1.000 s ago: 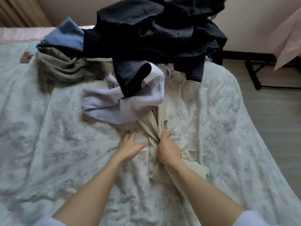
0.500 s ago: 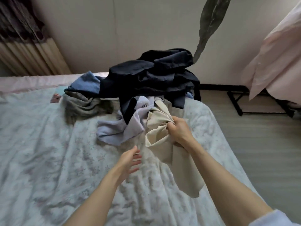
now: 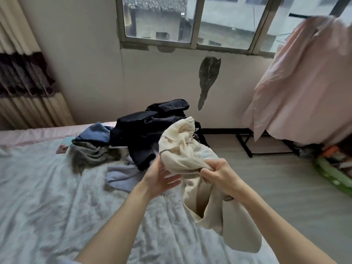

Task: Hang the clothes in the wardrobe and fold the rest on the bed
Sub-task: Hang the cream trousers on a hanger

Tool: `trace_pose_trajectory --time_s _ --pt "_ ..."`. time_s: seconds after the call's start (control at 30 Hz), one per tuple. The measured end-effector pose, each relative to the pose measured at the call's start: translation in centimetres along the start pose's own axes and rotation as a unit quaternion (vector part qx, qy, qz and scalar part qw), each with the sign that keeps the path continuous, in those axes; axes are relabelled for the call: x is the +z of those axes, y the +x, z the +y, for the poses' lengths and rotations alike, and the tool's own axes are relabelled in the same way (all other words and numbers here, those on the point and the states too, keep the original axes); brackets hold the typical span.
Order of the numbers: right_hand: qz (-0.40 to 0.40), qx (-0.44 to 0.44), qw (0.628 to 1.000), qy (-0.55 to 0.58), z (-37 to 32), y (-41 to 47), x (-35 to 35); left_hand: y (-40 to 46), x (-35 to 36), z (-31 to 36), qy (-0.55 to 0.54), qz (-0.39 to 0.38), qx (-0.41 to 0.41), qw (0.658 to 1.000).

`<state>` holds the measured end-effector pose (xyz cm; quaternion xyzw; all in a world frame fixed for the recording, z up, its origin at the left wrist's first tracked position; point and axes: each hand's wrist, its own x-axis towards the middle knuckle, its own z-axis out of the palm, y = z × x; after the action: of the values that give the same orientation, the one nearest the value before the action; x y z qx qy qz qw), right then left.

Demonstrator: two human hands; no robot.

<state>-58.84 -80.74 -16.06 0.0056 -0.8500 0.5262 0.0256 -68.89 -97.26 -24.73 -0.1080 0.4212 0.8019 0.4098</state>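
Above the bed [image 3: 47,187], a cream garment [image 3: 182,155] is held up off the floral sheet. Right hand [image 3: 219,174]: fingers curled, pinching a bunched fold of the cream fabric; the rest of the cloth hangs below the wrist. Left hand [image 3: 160,178]: fingers straight and spread, palm up, touching the garment's underside. Behind, a pile of dark clothes [image 3: 148,128] sits at the bed's far edge with a lavender item [image 3: 122,176] and a grey-green item [image 3: 89,153] beside it. Pink fabric [image 3: 304,82] hangs at right.
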Motion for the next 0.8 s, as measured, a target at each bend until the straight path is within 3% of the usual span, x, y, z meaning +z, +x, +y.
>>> trace_pose_trajectory --time_s 0.1,0.23,0.37,0.5,0.6,0.67,0.8 --pt "-0.037 0.094 0.995 -0.025 2.1 -6.1 0.0 -1.7 2.2 -2.8 -0.058 -0.058 0.003 0.997" --pt "-0.075 0.129 0.988 -0.031 2.9 -11.5 2.0 -4.0 4.0 -7.2 0.120 0.072 0.007 0.990" --pt "-0.140 0.155 0.977 -0.043 3.4 -17.3 2.9 -6.8 4.3 -10.3 0.320 0.140 0.066 0.935" --pt "-0.169 0.250 0.951 -0.071 5.1 -20.8 1.8 -10.1 4.6 -13.1 0.464 0.101 0.116 0.872" --pt "-0.100 0.343 0.929 0.093 6.1 -21.6 2.2 -13.4 2.6 -14.2 0.498 0.090 0.133 0.852" --pt "-0.028 0.387 0.886 0.253 6.8 -20.7 2.3 -15.4 0.6 -13.9 0.529 0.096 0.160 0.828" --pt "-0.023 0.414 0.831 0.371 4.8 -16.9 5.2 -19.5 -1.5 -13.7 0.611 0.037 0.171 0.772"
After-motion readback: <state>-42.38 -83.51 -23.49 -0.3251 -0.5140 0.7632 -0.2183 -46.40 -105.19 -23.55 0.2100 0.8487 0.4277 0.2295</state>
